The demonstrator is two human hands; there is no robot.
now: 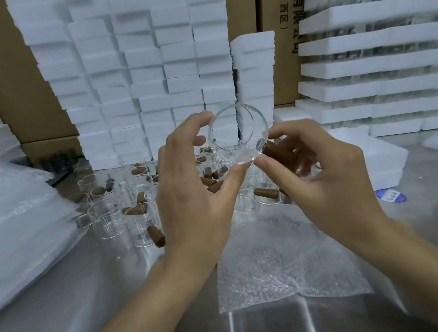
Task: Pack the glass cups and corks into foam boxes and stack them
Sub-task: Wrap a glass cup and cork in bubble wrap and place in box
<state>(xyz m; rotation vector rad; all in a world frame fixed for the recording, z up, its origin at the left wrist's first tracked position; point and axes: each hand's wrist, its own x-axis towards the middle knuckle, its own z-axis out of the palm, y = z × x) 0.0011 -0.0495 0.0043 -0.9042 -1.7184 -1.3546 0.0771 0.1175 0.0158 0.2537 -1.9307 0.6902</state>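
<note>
The cardboard carton point(269, 0) behind and right of the glass cup point(237, 137) bears black Chinese print. "(西区)" reads clearly, but the column beside it is partly hidden. A blue label point(391, 195) lower right of the cup is too small to read. The cup is held up on its side. The left hand point(188, 199) pinches it, forefinger on the upper-left rim, thumb beneath. The right hand point(326, 177) curls round a brown cork point(275, 151) just right of the cup — its thumb tip touches the lower rim. Below the cup, spare cups point(110, 211) and spare corks point(156, 236) lie on the steel table point(115, 282).
</note>
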